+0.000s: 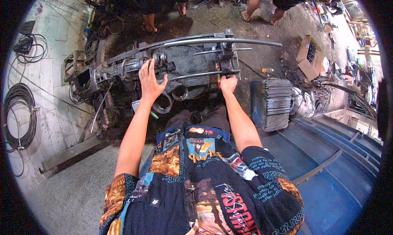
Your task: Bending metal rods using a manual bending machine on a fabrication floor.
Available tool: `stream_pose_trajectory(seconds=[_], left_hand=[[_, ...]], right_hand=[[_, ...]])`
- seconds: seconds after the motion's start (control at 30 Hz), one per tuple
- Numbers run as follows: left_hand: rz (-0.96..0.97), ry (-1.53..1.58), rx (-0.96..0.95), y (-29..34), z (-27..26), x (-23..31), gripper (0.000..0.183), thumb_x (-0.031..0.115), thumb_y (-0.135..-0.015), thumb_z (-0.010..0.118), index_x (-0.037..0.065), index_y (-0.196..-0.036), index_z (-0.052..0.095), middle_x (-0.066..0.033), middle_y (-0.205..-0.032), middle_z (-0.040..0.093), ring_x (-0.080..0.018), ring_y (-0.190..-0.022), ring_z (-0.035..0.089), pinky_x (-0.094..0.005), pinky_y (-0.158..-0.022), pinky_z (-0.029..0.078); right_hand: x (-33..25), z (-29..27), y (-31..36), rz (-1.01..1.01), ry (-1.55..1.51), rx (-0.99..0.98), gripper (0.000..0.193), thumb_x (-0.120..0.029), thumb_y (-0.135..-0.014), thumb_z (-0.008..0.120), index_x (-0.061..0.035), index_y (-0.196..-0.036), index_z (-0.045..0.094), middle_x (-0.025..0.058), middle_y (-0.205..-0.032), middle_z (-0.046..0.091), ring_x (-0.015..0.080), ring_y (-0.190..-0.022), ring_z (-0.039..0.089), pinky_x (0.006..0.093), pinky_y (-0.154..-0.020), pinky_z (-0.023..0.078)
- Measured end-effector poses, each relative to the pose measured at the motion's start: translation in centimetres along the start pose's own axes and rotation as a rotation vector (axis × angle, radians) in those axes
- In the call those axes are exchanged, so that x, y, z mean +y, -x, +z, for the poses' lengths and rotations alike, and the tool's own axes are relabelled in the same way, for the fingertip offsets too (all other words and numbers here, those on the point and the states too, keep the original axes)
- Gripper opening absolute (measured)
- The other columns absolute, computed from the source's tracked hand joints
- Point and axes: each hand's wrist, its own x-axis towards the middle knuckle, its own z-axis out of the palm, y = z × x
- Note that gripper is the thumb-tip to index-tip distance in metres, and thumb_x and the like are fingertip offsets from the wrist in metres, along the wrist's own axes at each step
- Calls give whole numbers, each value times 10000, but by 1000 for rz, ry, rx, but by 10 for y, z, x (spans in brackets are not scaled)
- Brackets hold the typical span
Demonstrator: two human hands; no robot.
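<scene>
A dark, greasy machine (188, 67) resembling a lathe lies crosswise in front of me. My left hand (151, 81) has its fingers apart and lies at the round spindle parts (135, 66) on the left; nothing is in its grip, and I cannot tell if it touches them. At the right end, my right hand (228, 84) is closed beside the end block (225, 65). A bit of red shows at its edge, but what it grips is hidden. Long metal rods (254, 42) run along the machine's far side. Two metal rings (163, 103) sit below my left hand.
To the right, a stack of metal bars (277, 104) rests by a blue sheet-metal surface (331, 169). An open cardboard box (310, 56) stands beyond it. Coiled black cable (20, 112) lies on pale tiles at left. Other people's bare feet (247, 14) are at the far side.
</scene>
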Motion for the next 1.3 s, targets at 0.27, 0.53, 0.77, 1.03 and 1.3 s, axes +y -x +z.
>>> stream_pose_trajectory(seconds=[0.27, 0.53, 0.77, 1.03, 1.3], left_hand=[[-98, 14, -153, 80, -36, -16, 750, 228, -772, 729, 21, -1404, 382, -192, -1349, 430, -389, -1274, 383, -503, -1069, 311], [-111, 71, -174, 96, -36, -25, 709, 212, -776, 722, 14, -1379, 405, -201, -1308, 462, -393, -1257, 404, -494, -1065, 323], [-19, 189, -175, 59, -9, -9, 722, 208, -786, 726, 32, -1403, 395, -203, -1346, 458, -386, -1280, 403, -481, -1086, 326], [14, 199, -175, 32, -4, 6, 710, 221, -803, 704, 33, -1409, 385, -185, -1354, 450, -358, -1294, 393, -456, -1086, 327], [-33, 220, -144, 49, -7, 1, 708, 185, -790, 717, 16, -1395, 391, -202, -1322, 472, -371, -1261, 423, -458, -1062, 350]], right_hand=[[60, 52, 0, 75, 70, -17, 521, -242, -793, 720, 35, -1153, 465, 286, -1139, 514, 439, -1048, 569, 471, -915, 480], [48, 24, 33, -99, 95, -218, 369, -281, -865, 592, 34, -1056, 605, 314, -1029, 639, 440, -1035, 614, 497, -868, 482], [7, -48, 107, -328, 230, -330, 323, -221, -898, 467, 48, -1022, 596, 341, -907, 631, 497, -914, 612, 556, -831, 467], [-95, -8, 76, -713, 213, -184, 436, -126, -915, 459, 17, -1326, 484, 303, -828, 634, 469, -791, 627, 549, -739, 500], [-80, -17, 87, -532, 376, -348, 490, -122, -884, 457, 9, -1357, 466, 290, -884, 650, 463, -866, 641, 551, -783, 502]])
